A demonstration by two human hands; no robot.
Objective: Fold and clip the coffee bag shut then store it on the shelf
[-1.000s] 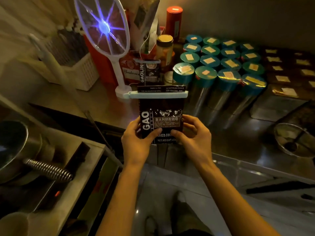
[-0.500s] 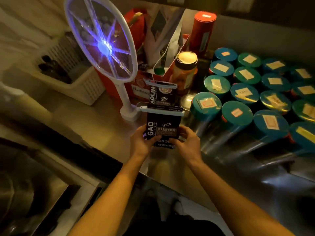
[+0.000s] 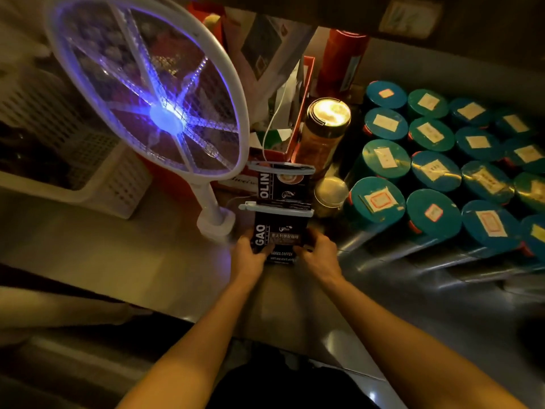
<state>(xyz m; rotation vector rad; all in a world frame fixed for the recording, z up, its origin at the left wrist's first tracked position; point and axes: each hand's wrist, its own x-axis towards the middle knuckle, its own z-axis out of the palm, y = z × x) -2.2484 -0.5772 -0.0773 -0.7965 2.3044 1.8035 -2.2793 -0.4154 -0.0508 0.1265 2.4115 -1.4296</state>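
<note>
both hands hold the coffee bag [image 3: 280, 237] low down, one on each side. the left hand [image 3: 250, 256] wraps its fingers round the left edge, and the right hand [image 3: 320, 255] curls round the right edge, so both are closed on the bag. the bag stands up on the shiny metal shelf [image 3: 118, 255], or sits just above it; i cannot tell if its bottom is touching. its long way runs up and down, with the white clip [image 3: 275, 208] lying flat across the folded top and the printed front facing the person. a second clipped bag [image 3: 280, 183] stands right behind it, and the bug zapper stand [image 3: 216, 224] is just beside it on the left. the teal-lid jars [image 3: 377, 200] are near on the right. what could go wrong, i think: the bag looks tall and soft, so if the hands let go before it sits flat, it may tip forward off the edge. a push too far back could knock the other bag over. a nudge to the left could bump the zapper stand and make the big zapper wobble.
</note>
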